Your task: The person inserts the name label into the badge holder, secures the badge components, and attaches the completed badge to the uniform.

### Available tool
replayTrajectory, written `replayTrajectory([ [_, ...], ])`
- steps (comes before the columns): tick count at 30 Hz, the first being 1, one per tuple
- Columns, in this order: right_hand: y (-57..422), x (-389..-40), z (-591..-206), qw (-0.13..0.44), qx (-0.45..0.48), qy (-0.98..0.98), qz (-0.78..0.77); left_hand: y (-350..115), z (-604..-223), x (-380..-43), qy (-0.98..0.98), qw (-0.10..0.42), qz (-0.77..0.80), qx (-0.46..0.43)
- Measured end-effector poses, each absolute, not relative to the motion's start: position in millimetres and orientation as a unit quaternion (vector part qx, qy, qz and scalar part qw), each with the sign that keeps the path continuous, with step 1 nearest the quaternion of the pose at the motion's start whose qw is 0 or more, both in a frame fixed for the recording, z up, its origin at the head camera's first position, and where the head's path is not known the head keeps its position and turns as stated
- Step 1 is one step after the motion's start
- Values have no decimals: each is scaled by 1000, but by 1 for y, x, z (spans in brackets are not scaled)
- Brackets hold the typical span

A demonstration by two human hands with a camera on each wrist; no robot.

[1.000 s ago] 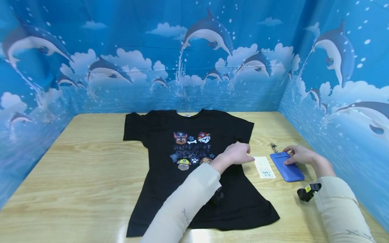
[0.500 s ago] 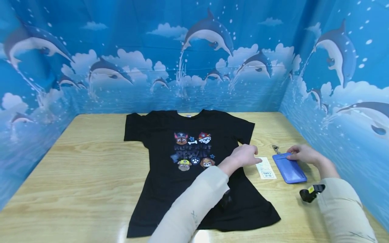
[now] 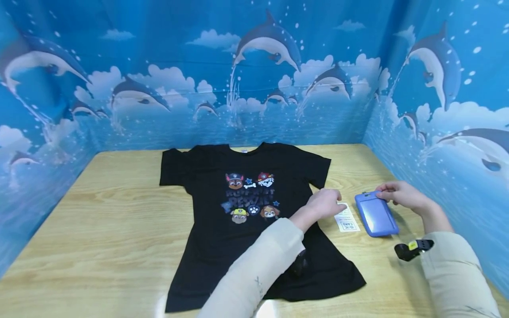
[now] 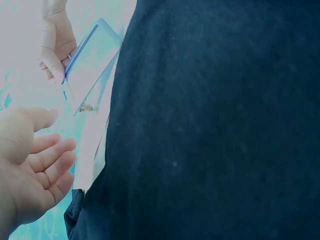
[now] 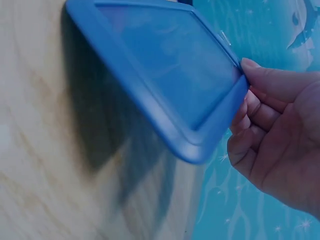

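Observation:
My right hand (image 3: 403, 195) pinches a blue ID card holder (image 3: 375, 214) by its upper right corner, thumb on the window side. In the right wrist view the holder (image 5: 165, 65) is tilted up off the table, its shadow falling on the wood. Left of it lies a white paper card (image 3: 347, 219) printed with "ID/IC CARD". My left hand (image 3: 323, 203) hovers over the shirt's right edge by that card. In the left wrist view the left hand (image 4: 35, 170) has loosely bent fingers and holds nothing. The holder's metal clip is mostly hidden in the head view.
A black T-shirt (image 3: 246, 247) with cartoon prints lies spread over the middle of the wooden table (image 3: 99, 229). Blue dolphin curtains (image 3: 159, 110) enclose the back and sides. A small black device (image 3: 413, 248) is fixed at the right wrist.
The right hand has shifted its grip to the holder's top corner, and the holder now shows its clear window side, raised. My left hand has moved slightly right toward the paper card.

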State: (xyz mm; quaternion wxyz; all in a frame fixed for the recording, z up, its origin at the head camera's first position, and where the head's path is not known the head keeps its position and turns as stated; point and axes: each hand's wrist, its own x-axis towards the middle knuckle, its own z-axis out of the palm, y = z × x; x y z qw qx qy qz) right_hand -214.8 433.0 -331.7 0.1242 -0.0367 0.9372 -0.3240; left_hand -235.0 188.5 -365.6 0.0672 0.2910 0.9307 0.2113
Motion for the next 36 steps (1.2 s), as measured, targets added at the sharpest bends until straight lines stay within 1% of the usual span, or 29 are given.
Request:
replayTrajectory([
  [9,421,-217,-319,109,-39,936,-334,191,-360,-233,928,67,272,247],
  [19,400,-221,-309,102,-63,935,-333,192,-357,-235,898,87,376,209],
  [28,386,-221,-302,95,-75,935,-334,185,-354,-237,876,70,438,192],
  [36,381,-224,-300,104,-82,931,-340,180,-351,-239,864,53,467,183],
])
